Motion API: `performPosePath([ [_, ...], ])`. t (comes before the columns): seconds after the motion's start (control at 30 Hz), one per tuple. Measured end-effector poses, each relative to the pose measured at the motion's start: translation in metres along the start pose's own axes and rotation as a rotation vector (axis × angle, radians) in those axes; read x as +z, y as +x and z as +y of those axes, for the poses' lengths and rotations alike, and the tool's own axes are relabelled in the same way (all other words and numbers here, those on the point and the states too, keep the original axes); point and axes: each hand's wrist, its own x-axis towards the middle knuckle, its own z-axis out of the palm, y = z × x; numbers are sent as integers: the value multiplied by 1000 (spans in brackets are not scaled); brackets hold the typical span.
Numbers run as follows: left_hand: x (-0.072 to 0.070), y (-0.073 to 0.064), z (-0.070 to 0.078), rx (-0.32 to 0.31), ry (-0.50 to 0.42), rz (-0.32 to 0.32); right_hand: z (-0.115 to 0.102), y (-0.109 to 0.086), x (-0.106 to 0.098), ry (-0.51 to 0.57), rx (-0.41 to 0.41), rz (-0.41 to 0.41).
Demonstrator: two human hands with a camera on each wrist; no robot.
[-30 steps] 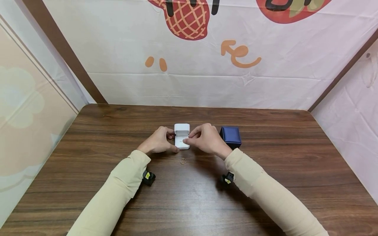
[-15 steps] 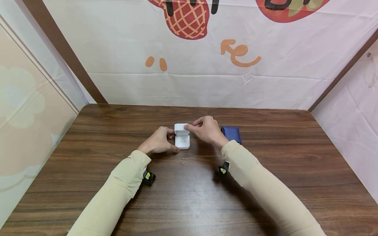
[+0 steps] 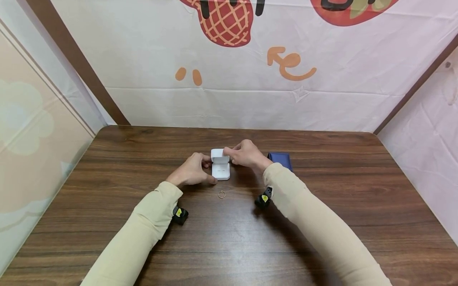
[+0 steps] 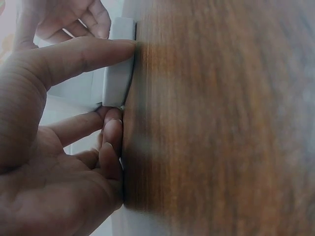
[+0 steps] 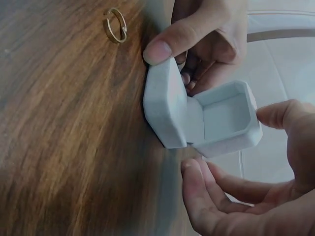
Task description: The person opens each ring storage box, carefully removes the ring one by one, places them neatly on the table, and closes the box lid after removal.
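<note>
Head view: left hand (image 3: 193, 170) grips the box (image 3: 221, 172) — seemingly to steady it; right hand (image 3: 248, 154) curls round its lid (image 3: 217, 155), thumb touching; ring (image 3: 222, 191) lies near.

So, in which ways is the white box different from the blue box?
The white box stands open; the blue box looks closed. The left hand and right hand touch the white box; neither holds the blue box. In the head view, the right sleeve partly hides the blue box, but not the white box. Both boxes rest on the brown table.
</note>
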Motion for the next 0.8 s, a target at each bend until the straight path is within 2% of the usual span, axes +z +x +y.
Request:
performPosePath([
  [0.17,0,0,0,-5,0,-3,0,5,-2,53,35,-81],
  [0.5,0,1,0,-6,1,-2,1,9,-4,116,47,-148],
  [0.67,0,2,0,-5,3,2,3,10,-4,112,45,-164],
  [0.8,0,3,-1,0,6,6,6,11,-3,58,18,-147],
])
